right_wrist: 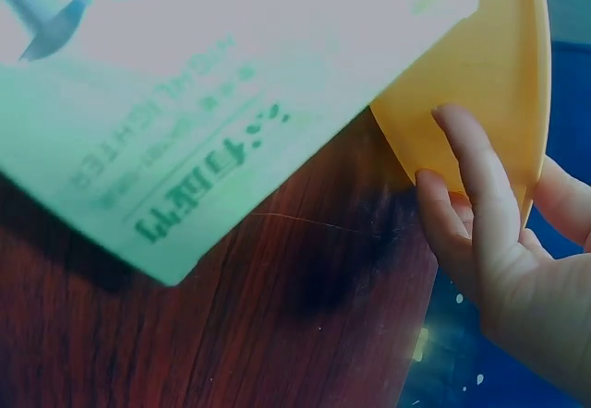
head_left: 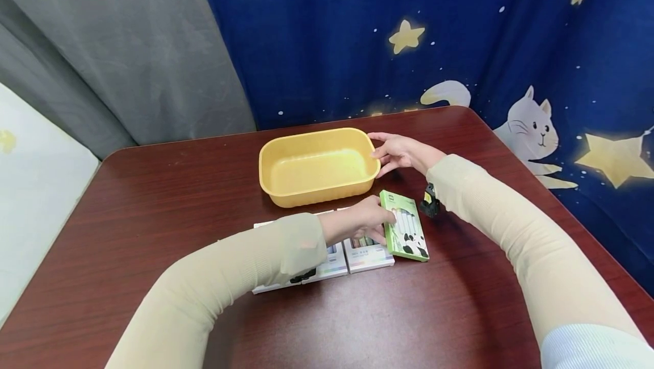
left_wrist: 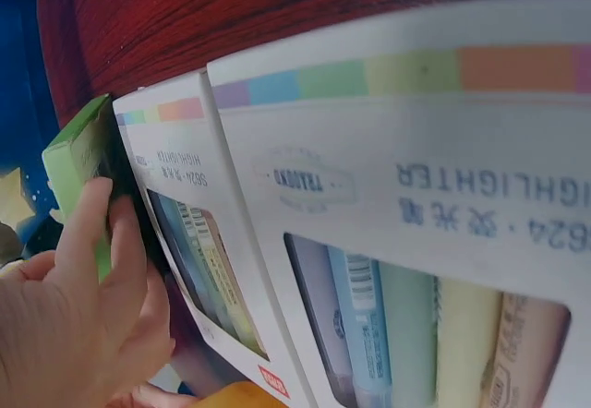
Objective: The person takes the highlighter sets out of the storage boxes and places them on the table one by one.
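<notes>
My left hand (head_left: 360, 220) grips a green highlighter box (head_left: 406, 233) with pandas printed on it; the box is tilted beside the row of white boxes. The left wrist view shows the fingers (left_wrist: 88, 233) against the green box (left_wrist: 78, 154). At the right end of a yellow plastic basin (head_left: 317, 173), my right hand (head_left: 401, 152) holds the wall, with fingers (right_wrist: 480, 177) on its outer side in the right wrist view. White highlighter boxes (head_left: 369, 258) lie side by side under my left forearm, which partly hides them.
Everything stands on a dark red wooden table (head_left: 357, 323). Its far edge meets a grey curtain (head_left: 143, 45) and a blue star-patterned curtain (head_left: 332, 45). The basin is behind the white boxes, with nothing seen inside it.
</notes>
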A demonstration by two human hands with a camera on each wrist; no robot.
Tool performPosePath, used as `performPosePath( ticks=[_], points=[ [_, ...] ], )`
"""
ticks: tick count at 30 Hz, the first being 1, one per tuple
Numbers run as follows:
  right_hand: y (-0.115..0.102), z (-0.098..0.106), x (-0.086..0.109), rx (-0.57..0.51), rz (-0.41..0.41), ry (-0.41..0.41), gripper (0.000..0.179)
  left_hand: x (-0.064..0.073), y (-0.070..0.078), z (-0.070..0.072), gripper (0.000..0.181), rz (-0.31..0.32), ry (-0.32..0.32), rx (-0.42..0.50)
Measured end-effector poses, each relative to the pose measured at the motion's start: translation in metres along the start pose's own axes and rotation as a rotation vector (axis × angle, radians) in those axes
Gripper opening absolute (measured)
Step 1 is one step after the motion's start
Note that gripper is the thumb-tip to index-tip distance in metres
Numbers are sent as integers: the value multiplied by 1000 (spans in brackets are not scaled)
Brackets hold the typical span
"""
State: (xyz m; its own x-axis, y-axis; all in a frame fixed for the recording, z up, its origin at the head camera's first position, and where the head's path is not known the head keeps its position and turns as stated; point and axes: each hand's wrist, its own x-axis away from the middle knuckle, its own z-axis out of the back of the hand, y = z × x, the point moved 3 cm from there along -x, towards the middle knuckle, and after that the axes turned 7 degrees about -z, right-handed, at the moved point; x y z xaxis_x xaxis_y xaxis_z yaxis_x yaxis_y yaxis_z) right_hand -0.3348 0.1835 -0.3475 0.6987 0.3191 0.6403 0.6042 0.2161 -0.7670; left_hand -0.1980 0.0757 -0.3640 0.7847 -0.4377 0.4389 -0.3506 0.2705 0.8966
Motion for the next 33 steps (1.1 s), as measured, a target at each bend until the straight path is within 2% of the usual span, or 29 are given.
performPosePath(
  ticks=[3,6,15,25,33],
  points=[
    [0,0,0,9,4,1,71,2,-1,1,49,31,-38,-17],
    [1,-1,0,13,4,4,70,4,-2,1,55,55,-68,-18],
    [1,-2,0,15,9,1,70,7,1,3,40,69,-110,-8],
    [0,-2,1,22,16,-4,70,10,11,15,48,42,-81,34],
    [1,-1,1,26,13,6,70,12,21,31,42,18,-76,-26]
  ],
)
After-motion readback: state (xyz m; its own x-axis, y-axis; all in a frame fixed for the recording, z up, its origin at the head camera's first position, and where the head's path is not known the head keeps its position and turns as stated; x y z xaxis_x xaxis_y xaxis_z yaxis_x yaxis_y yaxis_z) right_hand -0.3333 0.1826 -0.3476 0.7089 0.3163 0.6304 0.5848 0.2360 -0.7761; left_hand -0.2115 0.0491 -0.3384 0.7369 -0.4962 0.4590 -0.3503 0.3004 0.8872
